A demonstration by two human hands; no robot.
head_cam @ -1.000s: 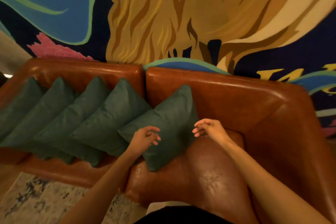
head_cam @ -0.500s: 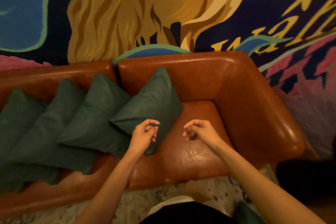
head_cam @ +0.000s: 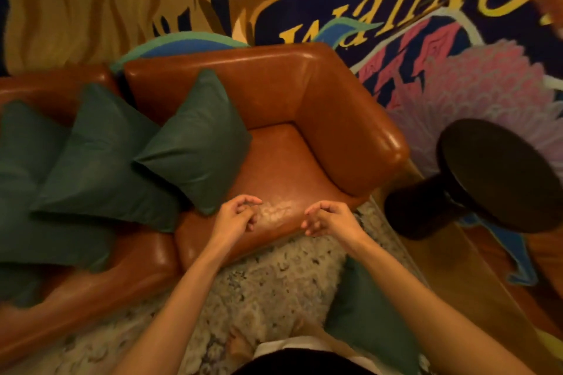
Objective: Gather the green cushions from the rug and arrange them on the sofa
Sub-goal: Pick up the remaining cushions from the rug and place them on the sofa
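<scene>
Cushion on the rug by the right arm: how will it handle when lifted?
The cushion probably sags: its twins on the sofa slump together. Plump and padded, so likely light. Smooth cover may slip from a shallow pinch.

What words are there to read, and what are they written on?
"wah", with a mark over the a: painted yellow on the mural wall; the letters after it are too blurred and cut off to read.
Nothing to read on the sofa or the green cushions.
</scene>
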